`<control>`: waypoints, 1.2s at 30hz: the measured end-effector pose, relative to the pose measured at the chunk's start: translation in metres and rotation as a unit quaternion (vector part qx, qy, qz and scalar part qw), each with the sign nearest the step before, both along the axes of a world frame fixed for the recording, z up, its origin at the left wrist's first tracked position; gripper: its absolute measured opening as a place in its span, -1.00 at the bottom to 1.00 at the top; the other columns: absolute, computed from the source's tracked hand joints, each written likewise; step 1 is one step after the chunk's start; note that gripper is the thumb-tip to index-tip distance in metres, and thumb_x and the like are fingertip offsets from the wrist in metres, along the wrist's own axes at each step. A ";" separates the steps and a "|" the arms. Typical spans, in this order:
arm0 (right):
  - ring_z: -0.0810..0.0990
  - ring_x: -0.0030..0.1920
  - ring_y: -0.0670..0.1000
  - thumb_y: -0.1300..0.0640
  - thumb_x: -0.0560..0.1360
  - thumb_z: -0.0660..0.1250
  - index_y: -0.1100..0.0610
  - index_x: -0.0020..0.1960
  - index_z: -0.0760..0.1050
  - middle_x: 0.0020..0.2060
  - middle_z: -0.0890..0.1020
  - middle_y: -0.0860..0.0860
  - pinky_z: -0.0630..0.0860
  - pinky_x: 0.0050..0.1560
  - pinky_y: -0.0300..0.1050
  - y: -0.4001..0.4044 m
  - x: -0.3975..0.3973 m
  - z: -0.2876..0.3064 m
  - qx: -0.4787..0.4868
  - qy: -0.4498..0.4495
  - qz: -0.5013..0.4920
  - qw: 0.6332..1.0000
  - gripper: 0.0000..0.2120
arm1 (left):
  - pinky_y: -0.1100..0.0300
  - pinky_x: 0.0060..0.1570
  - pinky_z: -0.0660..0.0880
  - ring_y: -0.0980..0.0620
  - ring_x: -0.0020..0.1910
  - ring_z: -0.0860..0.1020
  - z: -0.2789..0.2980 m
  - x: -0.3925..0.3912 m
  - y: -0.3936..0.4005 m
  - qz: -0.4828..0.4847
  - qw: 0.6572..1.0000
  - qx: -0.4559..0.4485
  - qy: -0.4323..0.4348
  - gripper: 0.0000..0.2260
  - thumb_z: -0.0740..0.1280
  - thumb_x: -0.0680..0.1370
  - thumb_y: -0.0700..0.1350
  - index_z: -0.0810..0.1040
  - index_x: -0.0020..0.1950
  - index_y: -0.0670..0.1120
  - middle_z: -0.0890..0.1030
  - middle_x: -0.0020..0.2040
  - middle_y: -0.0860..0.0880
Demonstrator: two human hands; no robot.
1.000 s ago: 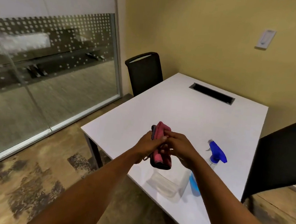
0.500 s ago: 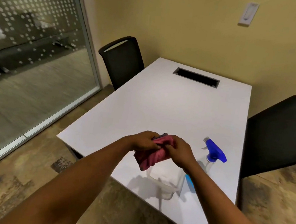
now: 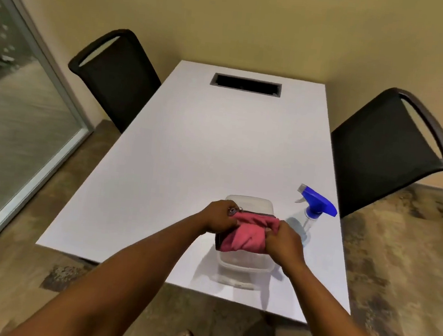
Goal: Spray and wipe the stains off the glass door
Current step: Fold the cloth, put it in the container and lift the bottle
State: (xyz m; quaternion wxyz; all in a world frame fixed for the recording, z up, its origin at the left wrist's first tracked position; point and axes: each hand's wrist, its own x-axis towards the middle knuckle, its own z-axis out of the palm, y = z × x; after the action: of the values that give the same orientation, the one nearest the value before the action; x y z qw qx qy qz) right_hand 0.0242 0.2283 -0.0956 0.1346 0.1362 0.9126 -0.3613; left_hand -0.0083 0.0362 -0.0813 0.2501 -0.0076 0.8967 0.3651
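A white counter (image 3: 203, 149) with a dark cable slot (image 3: 245, 84) stood against a yellow wall (image 3: 230, 18), flanked by two black chairs (image 3: 116, 77) on mottled brown carpet (image 3: 401, 269).

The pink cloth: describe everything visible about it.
The pink cloth is soft fabric with a dark grey edge or backing showing along its top and left side. It is bunched and folded, not spread flat. Both hands hold it: the left hand grips its left end, the right hand its right end. It is held just above a clear plastic container on the white table, left of the spray bottle.
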 end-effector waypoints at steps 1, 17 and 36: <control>0.59 -0.01 0.12 0.11 0.63 0.20 0.18 0.16 0.54 0.02 0.65 0.14 0.52 0.06 -0.05 0.001 0.001 -0.004 0.009 -0.005 -0.006 1.000 -0.78 | 0.07 0.22 0.48 -0.10 0.25 0.52 -0.005 0.001 0.004 0.004 1.000 -0.003 0.003 -0.64 0.40 0.54 -0.04 0.53 0.32 -0.05 0.58 0.27 -0.08; 0.64 0.08 0.08 0.10 0.63 0.26 0.11 0.18 0.53 0.07 0.66 0.08 0.52 0.11 -0.13 -0.031 0.001 -0.006 0.183 -0.025 0.065 0.981 -0.83 | 0.08 -0.15 0.32 -0.18 0.13 0.50 -0.039 0.029 0.028 -0.271 0.896 -0.246 0.250 -0.75 0.29 0.57 -0.19 0.53 0.25 -0.15 0.54 0.14 -0.17; 0.29 0.46 0.14 -0.18 0.58 0.28 -0.04 0.39 0.41 0.30 0.57 0.03 0.10 0.47 0.21 -0.049 -0.013 -0.053 0.438 -0.082 0.353 0.823 -0.57 | 0.02 0.40 0.21 -0.13 0.22 0.49 -0.071 0.005 0.003 -0.404 0.810 -0.388 0.174 -0.85 0.26 0.62 -0.18 0.61 0.10 -0.12 0.65 0.12 -0.09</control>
State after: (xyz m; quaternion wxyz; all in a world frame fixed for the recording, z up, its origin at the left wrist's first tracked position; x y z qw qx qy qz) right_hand 0.0114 0.1789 -0.1487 0.2534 -0.1211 0.9462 0.1606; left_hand -0.0033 0.0392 -0.1522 0.1909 0.3228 0.9145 -0.1519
